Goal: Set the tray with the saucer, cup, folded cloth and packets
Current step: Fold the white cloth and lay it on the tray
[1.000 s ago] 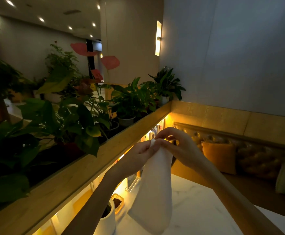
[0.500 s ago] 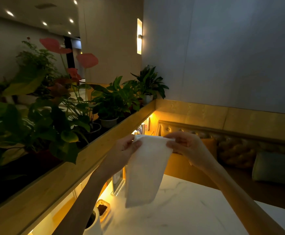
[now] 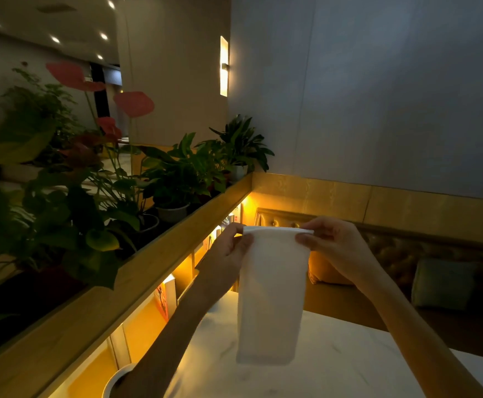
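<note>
While it hangs in mid-air above the white marble-look table (image 3: 349, 354), the long white folded cloth (image 3: 270, 297) is pinched at its top corners, left hand (image 3: 230, 248) on one, right hand (image 3: 333, 244) on the other. It's smooth, doubled along the top, and droops straight down. Left forearm partly hides a white cup (image 3: 116, 382) at the table's edge. Beside that runs a wooden planter ledge (image 3: 137, 277) full of leafy potted plants (image 3: 177, 173).

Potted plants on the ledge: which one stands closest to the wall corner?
The broad-leaved plant in the pale pot, last in the row; the others sit nearer the camera.
</note>
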Action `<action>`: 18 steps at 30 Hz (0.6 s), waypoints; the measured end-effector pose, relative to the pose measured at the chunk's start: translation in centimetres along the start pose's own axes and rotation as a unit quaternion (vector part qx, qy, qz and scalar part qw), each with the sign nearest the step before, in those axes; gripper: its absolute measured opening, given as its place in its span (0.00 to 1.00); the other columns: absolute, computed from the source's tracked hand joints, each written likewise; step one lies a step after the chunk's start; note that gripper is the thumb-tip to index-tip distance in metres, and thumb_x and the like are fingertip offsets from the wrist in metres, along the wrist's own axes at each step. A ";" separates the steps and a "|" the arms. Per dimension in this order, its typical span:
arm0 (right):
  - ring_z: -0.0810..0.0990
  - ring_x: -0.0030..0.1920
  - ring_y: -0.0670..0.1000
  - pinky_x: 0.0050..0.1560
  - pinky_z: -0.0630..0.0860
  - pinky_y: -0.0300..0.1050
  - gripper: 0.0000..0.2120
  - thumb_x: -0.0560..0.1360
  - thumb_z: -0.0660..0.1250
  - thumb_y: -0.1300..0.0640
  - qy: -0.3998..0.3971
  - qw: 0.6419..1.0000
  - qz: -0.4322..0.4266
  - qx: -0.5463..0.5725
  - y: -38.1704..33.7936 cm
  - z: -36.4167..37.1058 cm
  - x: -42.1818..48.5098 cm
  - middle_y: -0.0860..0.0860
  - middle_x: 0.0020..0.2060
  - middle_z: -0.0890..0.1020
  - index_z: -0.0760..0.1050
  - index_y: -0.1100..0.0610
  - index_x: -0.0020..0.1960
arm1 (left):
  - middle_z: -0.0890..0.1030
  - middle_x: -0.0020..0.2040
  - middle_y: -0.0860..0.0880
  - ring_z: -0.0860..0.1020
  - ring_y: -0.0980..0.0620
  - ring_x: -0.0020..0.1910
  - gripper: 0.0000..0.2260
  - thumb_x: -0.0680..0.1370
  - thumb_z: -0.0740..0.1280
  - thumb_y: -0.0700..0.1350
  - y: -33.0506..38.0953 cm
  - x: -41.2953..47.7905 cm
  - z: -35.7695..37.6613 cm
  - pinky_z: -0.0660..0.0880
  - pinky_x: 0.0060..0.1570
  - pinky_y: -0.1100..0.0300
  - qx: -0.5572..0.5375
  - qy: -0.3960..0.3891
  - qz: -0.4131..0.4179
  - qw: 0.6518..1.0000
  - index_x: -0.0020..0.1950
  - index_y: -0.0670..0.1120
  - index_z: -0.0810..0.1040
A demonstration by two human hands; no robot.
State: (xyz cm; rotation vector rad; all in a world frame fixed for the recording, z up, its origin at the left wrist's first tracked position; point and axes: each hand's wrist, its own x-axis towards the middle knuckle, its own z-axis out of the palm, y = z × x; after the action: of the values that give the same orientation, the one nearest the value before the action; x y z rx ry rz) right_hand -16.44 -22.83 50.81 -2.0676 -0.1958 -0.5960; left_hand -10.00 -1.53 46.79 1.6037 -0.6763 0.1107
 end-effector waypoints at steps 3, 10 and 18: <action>0.79 0.56 0.48 0.51 0.80 0.44 0.12 0.75 0.67 0.54 -0.041 0.997 -0.018 -0.070 -0.2 0.5 0.6 0.49 0.55 0.79 0.76 0.52 0.58 | 0.80 0.47 0.50 0.82 0.54 0.47 0.10 0.82 0.59 0.50 -0.3 0.6 0.9 0.81 0.45 0.54 0.033 0.003 0.024 0.999 0.58 0.46 0.74; 0.79 0.49 0.43 0.50 0.80 0.51 0.14 0.74 0.64 0.42 -0.107 0.977 -0.078 -0.167 -1.9 3.8 2.9 0.45 0.48 0.82 0.79 0.47 0.55 | 0.79 0.41 0.52 0.81 0.60 0.41 0.10 0.83 0.57 0.49 -0.5 0.6 2.3 0.79 0.36 0.63 0.054 -0.005 0.050 0.997 0.58 0.45 0.72; 0.79 0.46 0.47 0.47 0.79 0.45 0.09 0.77 0.66 0.54 -0.046 0.969 -0.131 -0.203 -1.5 5.4 3.3 0.50 0.46 0.83 0.81 0.56 0.53 | 0.82 0.39 0.47 0.83 0.51 0.39 0.11 0.80 0.63 0.50 -2.8 0.2 1.0 0.77 0.35 0.61 0.026 -0.003 -0.010 1.000 0.60 0.52 0.64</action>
State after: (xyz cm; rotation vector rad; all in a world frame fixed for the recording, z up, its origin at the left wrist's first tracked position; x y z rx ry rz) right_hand -12.34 -17.80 51.16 -2.4895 -0.4361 -0.7497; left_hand -8.77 -2.54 44.28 1.6612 -0.6675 0.1097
